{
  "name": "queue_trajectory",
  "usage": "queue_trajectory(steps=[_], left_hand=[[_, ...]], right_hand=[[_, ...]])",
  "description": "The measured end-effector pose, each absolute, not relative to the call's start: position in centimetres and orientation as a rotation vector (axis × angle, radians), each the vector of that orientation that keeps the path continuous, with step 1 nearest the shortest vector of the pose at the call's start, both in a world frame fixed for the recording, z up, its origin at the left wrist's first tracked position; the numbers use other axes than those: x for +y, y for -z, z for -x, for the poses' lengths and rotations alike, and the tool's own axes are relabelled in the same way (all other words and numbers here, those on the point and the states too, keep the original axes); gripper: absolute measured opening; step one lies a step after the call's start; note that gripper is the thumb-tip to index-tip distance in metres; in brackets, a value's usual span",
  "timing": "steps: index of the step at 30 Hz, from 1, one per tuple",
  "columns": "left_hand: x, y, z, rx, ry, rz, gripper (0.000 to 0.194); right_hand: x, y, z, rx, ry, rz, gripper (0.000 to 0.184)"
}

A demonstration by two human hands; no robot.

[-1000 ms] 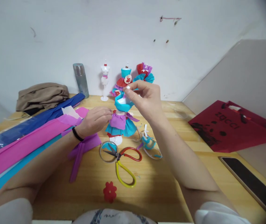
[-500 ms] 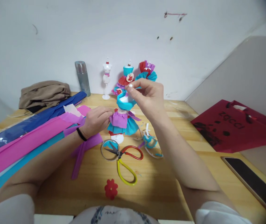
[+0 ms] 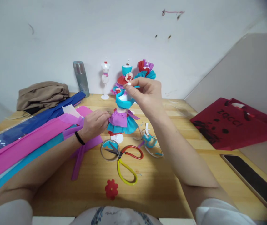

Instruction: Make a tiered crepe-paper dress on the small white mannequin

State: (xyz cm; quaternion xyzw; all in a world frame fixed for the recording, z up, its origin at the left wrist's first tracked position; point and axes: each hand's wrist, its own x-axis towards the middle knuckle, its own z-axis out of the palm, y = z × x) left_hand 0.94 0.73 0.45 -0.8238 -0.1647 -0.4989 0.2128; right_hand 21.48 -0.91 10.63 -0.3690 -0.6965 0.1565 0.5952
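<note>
A small white dress form (image 3: 125, 97) stands upright in front of me, wearing a turquoise paper top (image 3: 124, 104) and a layered skirt of purple over turquoise crepe paper (image 3: 122, 125). My right hand (image 3: 145, 90) pinches a small white knob (image 3: 129, 83) at the form's top between thumb and forefinger. At the skirt's left edge, my left hand (image 3: 95, 125) has its fingers closed against the purple paper; the fingertips are partly hidden. Scissors with one red and one yellow handle (image 3: 127, 172) lie open nearer me, beside a tape roll (image 3: 102, 153). A red paper flower (image 3: 111, 189) lies closest to me.
Behind stand a bare dress form (image 3: 105, 78) and two dressed ones, partly hidden. Pink, blue and purple crepe paper (image 3: 37, 134), brown cloth (image 3: 42, 95) and a flask (image 3: 81, 79) are left. Paper scraps (image 3: 149, 140), a red bag (image 3: 239, 125) and a phone (image 3: 248, 181) are right.
The whole view has shifted slightly. Both hands keep nearly the same places at the dress form, and nothing has been let go or picked up.
</note>
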Motion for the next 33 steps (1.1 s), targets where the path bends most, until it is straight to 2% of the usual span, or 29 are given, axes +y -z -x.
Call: queue_trajectory(steps=[3,16,23,26,33], left_hand=[[0.8,-0.3,-0.8,-0.470,1.489,2.249,0.021],[1.1,-0.3,-0.1,-0.383,1.260,2.348,0.014],[-0.8,-0.9,-0.1,-0.445,1.501,2.176,0.012],[-2.3,-1.8,-1.2,-0.445,1.409,2.139,0.022],[-2.5,-2.4,-2.6,-0.429,1.289,2.049,0.022]], right_hand=[[-1.0,-10.7,-21.3,-1.595,-0.389,0.847,0.018],[-0.6,-10.7,-20.7,-1.577,-0.362,0.818,0.013],[-0.7,-10.9,-20.2,-1.612,-0.329,0.859,0.020],[-0.6,-10.8,-20.1,-1.625,-0.302,0.867,0.025],[-0.3,-10.6,-20.1,-1.635,-0.264,0.888,0.033]])
